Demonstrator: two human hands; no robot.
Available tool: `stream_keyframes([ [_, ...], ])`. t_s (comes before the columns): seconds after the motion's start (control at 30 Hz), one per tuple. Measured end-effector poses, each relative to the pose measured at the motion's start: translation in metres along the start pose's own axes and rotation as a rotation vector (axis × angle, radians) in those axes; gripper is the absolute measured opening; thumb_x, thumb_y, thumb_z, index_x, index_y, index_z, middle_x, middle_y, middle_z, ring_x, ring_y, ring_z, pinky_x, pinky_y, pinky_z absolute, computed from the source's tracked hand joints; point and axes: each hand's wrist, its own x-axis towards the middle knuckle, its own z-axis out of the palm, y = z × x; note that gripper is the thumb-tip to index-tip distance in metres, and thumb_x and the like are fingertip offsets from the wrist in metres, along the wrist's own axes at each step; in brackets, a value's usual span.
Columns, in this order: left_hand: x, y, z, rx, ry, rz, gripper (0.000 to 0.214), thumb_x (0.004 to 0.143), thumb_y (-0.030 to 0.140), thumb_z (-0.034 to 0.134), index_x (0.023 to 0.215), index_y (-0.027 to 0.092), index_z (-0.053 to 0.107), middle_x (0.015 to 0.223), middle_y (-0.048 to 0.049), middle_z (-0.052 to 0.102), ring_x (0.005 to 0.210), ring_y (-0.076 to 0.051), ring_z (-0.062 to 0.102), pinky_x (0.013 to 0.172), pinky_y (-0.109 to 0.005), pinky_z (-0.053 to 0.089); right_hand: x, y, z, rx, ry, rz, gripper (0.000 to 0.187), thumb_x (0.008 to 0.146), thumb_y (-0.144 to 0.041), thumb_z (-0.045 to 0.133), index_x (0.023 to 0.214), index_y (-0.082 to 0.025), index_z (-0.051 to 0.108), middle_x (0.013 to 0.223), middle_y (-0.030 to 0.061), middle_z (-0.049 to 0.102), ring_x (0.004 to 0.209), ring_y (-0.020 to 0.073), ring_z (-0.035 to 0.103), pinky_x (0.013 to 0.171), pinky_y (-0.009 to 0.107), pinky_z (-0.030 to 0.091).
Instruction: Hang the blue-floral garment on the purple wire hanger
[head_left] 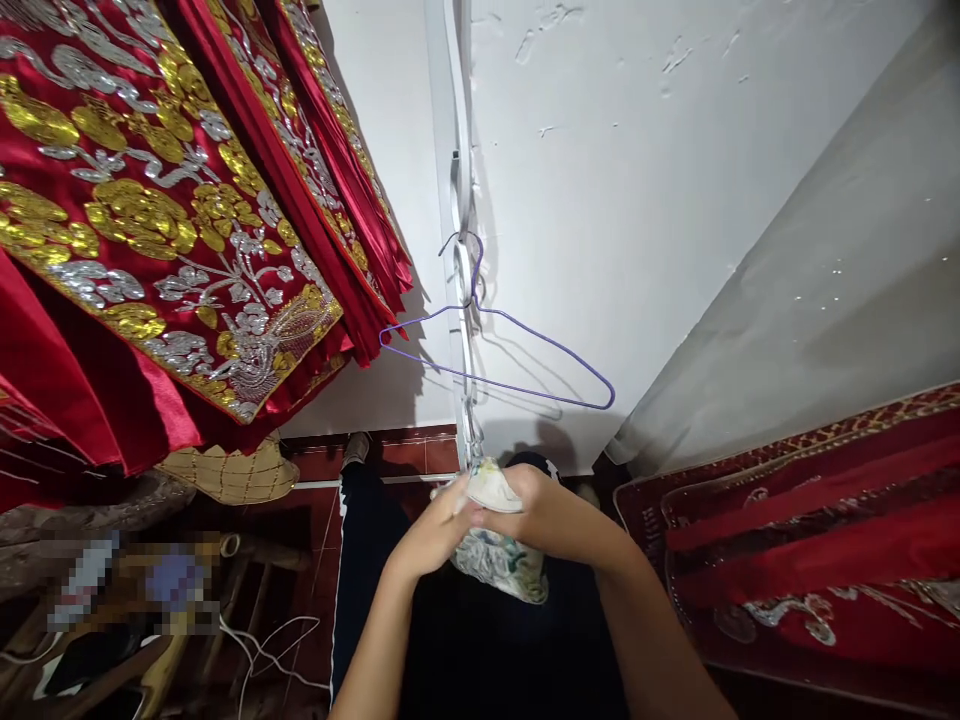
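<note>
A crumpled white cloth [501, 565] with a green, yellow and blue pattern is bunched up in front of my body. My left hand [439, 530] grips it from the left side, and my right hand [529, 500] is closed around its upper right part. Both hands are nearly touching each other. The cloth's full shape is hidden in its folds, so I cannot tell what kind of item it is. Above and beyond my hands, a purple wire hanger [555, 350] with nothing on it hangs from a white metal stand [463, 200].
Red embroidered fabric [142, 210] with gold and silver sequins hangs at upper left. More red fabric [817, 540] is at lower right, beside a grey panel [817, 290]. A bamboo chair [255, 550] and white cables [266, 650] are at lower left on red floor tiles.
</note>
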Motion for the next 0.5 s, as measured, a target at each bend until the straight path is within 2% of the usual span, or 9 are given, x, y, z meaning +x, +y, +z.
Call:
stream_keyframes([
  [0.07,-0.006,-0.009,-0.005,0.124,-0.070,-0.079,0.044,0.093,0.053,0.057,0.121,0.020,0.066,0.127,-0.0115,0.066,0.120,-0.032,0.058,0.107,-0.040,0.042,-0.003,-0.012,-0.012,-0.112,0.064,-0.046,0.015,0.079,-0.023,0.065,0.066,-0.017,0.061,0.063,-0.0003,0.059,0.057,0.0121,0.045,0.050,0.024,0.033],
  [0.1,-0.009,-0.012,-0.008,0.178,-0.092,-0.124,0.042,0.090,0.053,0.062,0.112,0.018,0.069,0.119,-0.0109,0.069,0.112,-0.032,0.061,0.100,-0.039,0.046,-0.003,-0.018,-0.020,-0.152,0.138,-0.071,0.015,0.078,-0.021,0.064,0.064,-0.018,0.060,0.062,-0.0001,0.059,0.056,0.0125,0.046,0.049,0.025,0.033],
  [0.17,-0.016,-0.013,-0.019,0.230,-0.109,-0.199,0.039,0.086,0.053,0.067,0.099,0.016,0.071,0.101,-0.0084,0.071,0.095,-0.028,0.062,0.084,-0.034,0.049,0.002,-0.026,-0.037,-0.213,0.366,-0.128,0.020,0.078,-0.020,0.063,0.060,-0.018,0.056,0.060,0.0002,0.057,0.057,0.0134,0.048,0.050,0.025,0.033],
  [0.23,-0.023,-0.007,-0.032,0.227,-0.077,-0.228,0.038,0.086,0.053,0.067,0.089,0.015,0.068,0.088,-0.0052,0.067,0.080,-0.022,0.058,0.072,-0.029,0.046,0.019,-0.026,-0.051,-0.221,0.604,-0.185,0.023,0.080,-0.026,0.065,0.060,-0.018,0.055,0.061,0.0003,0.057,0.060,0.0145,0.050,0.053,0.026,0.035],
  [0.3,-0.030,0.006,-0.042,0.221,0.003,-0.223,0.038,0.088,0.052,0.065,0.080,0.015,0.061,0.076,-0.0016,0.059,0.070,-0.016,0.049,0.064,-0.025,0.039,0.047,-0.016,-0.058,-0.173,0.738,-0.230,0.021,0.082,-0.033,0.066,0.068,-0.018,0.061,0.069,0.0013,0.061,0.066,0.0167,0.054,0.057,0.027,0.039],
  [0.33,-0.032,0.013,-0.045,0.225,0.045,-0.214,0.039,0.089,0.051,0.063,0.076,0.015,0.057,0.072,0.0000,0.054,0.067,-0.014,0.044,0.062,-0.024,0.035,0.062,-0.008,-0.060,-0.145,0.763,-0.238,0.021,0.083,-0.036,0.065,0.075,-0.017,0.065,0.074,0.0022,0.065,0.071,0.0181,0.057,0.061,0.027,0.042],
  [0.4,-0.036,0.027,-0.048,0.248,0.110,-0.188,0.040,0.092,0.050,0.059,0.073,0.016,0.051,0.069,0.0017,0.046,0.066,-0.012,0.038,0.060,-0.023,0.031,0.090,0.011,-0.060,-0.138,0.721,-0.244,0.024,0.087,-0.039,0.060,0.088,-0.016,0.069,0.085,0.0045,0.070,0.081,0.0209,0.062,0.071,0.030,0.047],
  [0.5,-0.038,0.039,-0.046,0.338,0.086,-0.159,0.038,0.096,0.048,0.054,0.074,0.017,0.050,0.070,0.0023,0.042,0.067,-0.012,0.037,0.062,-0.023,0.029,0.111,0.040,-0.062,-0.229,0.687,-0.197,0.030,0.091,-0.038,0.054,0.107,-0.018,0.070,0.100,0.0072,0.073,0.094,0.0238,0.064,0.084,0.034,0.047],
])
